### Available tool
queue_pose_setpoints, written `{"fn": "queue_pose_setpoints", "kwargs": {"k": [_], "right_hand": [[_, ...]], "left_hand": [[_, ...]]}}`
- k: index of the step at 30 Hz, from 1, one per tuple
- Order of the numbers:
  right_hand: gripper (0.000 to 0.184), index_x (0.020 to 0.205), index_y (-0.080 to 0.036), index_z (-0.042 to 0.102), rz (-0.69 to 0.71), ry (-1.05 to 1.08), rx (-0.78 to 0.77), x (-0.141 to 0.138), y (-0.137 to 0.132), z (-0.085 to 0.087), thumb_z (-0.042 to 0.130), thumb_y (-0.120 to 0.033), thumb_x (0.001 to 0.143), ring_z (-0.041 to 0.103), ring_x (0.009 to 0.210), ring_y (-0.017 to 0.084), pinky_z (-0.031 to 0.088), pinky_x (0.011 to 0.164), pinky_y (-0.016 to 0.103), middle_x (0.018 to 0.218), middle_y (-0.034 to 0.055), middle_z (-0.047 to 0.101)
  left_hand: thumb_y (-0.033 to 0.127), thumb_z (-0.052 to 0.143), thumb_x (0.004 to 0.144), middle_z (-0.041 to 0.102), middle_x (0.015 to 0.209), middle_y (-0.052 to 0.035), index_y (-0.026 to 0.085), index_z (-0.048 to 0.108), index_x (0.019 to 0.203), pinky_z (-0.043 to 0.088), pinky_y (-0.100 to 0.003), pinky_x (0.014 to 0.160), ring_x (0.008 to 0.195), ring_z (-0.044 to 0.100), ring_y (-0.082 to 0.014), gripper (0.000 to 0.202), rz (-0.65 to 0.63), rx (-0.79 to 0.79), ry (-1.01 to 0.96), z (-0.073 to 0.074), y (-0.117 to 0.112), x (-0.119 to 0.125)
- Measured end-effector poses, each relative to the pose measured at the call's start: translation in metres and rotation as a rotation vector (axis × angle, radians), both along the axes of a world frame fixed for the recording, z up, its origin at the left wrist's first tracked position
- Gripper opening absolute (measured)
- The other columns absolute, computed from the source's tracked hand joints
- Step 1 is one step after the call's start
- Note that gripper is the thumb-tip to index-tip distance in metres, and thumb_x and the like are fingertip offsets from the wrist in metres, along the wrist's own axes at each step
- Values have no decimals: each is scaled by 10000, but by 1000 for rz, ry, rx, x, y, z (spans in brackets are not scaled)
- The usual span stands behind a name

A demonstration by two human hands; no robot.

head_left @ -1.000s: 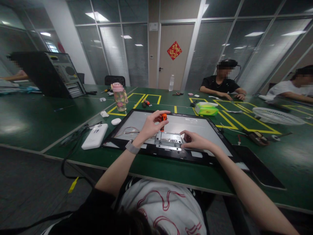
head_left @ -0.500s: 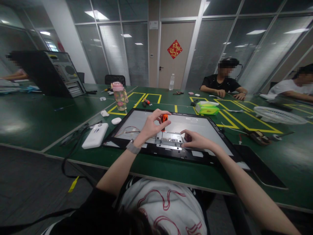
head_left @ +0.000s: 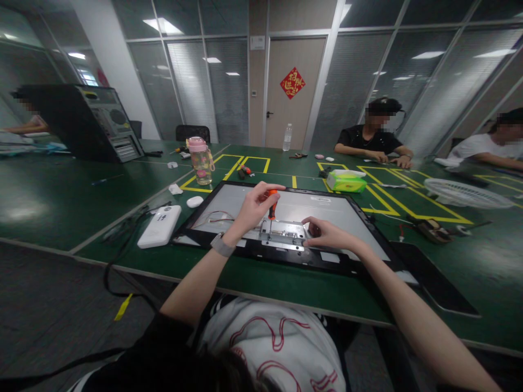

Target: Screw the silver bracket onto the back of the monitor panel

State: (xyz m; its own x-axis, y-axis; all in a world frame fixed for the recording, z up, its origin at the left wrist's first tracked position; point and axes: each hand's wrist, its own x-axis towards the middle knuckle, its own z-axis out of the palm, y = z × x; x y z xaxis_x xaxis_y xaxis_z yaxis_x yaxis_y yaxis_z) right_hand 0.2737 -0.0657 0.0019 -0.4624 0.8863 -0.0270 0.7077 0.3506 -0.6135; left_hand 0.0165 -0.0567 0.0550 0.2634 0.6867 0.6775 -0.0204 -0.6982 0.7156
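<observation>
My left hand [head_left: 257, 206] grips the orange-and-black handle of a screwdriver [head_left: 273, 207] from above. The screwdriver stands upright, its shaft reaching down to the left part of a metal bracket [head_left: 286, 234]. Whether its tip sits in a screw is too small to tell. Fingers of my right hand [head_left: 324, 233] curl against the bracket's right end, thumb and forefinger on either side of it. Under the bracket lies a flat display panel [head_left: 347, 218], back side up, with a black frame and a grey sheet. Thin wires [head_left: 218, 216] run across the panel left of the bracket.
A white power bank [head_left: 159, 226] and a white case [head_left: 194, 202] lie left of the panel. Beyond stand a pink-lidded bottle [head_left: 201, 163] and a green tissue pack [head_left: 346, 181]. A dark flat slab [head_left: 433, 277] is at right. Co-workers sit across the table.
My left hand's fingers have closed in on the top of the screwdriver handle, and more of the handle's lower part shows. My right hand stays on the bracket.
</observation>
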Motion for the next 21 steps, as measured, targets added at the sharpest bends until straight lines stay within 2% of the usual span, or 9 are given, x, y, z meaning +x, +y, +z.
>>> {"fn": "queue_pose_setpoints", "kwargs": {"k": [2, 4, 7, 11, 13, 17, 19, 21], "right_hand": [[559, 1135, -176, 496, -5, -3, -2, 0, 0, 0, 696, -472, 705, 480, 670, 150, 367, 585, 259, 722, -29, 494], [564, 1139, -179, 497, -9, -6, -1, 0, -1, 1, 700, -471, 702, 485, 675, 153, 372, 589, 262, 724, -28, 497], [575, 1147, -179, 498, -11, -17, -2, 0, -1, 2, 702, -476, 698, 500, 686, 160, 382, 598, 270, 737, -22, 511], [583, 1143, -176, 497, -12, -19, -2, 0, -1, 2, 699, -492, 698, 504, 682, 162, 383, 594, 271, 731, -24, 512], [581, 1140, -178, 497, -9, -12, 0, 0, 0, 1, 701, -493, 696, 500, 680, 160, 380, 592, 268, 727, -27, 507], [582, 1144, -173, 493, 2, 3, -3, 0, 1, -1, 697, -490, 700, 491, 667, 154, 376, 589, 268, 720, -32, 502], [584, 1145, -175, 493, -4, 5, -4, 1, 1, -2, 701, -486, 696, 495, 670, 155, 376, 589, 268, 722, -32, 506], [581, 1141, -178, 498, -10, 4, 0, 1, 1, -2, 706, -480, 691, 499, 675, 156, 376, 589, 266, 724, -29, 510]], "left_hand": [[316, 490, 904, 619, 828, -37, 163, 632, 1091, 498, -274, 693, 713, 593, -126, 280, -122, -79, -51, 0, 1, 0], [289, 435, 913, 640, 835, -51, 143, 623, 1095, 512, -297, 718, 736, 617, -141, 300, -192, -127, -107, -1, 4, -1], [245, 435, 886, 662, 905, -72, 133, 650, 1056, 508, -292, 753, 805, 622, -150, 296, -173, -134, -120, -3, 7, -2], [257, 437, 888, 660, 948, -78, 135, 644, 1102, 513, -301, 758, 800, 629, -148, 322, -201, -159, -136, -3, 9, -3], [284, 499, 878, 649, 901, -60, 149, 647, 1102, 507, -286, 734, 770, 618, -138, 300, -164, -141, -113, -2, 7, -2], [303, 646, 797, 586, 874, -28, 187, 691, 975, 464, -225, 643, 728, 551, -109, 217, 1, -32, -31, 0, 3, -2], [299, 630, 807, 573, 894, -28, 198, 691, 992, 464, -224, 664, 760, 545, -116, 219, 42, 11, 6, 0, 3, -2], [281, 541, 863, 584, 904, -34, 198, 660, 1095, 471, -242, 710, 796, 556, -132, 274, 46, 46, 57, -1, 3, -3]]}}
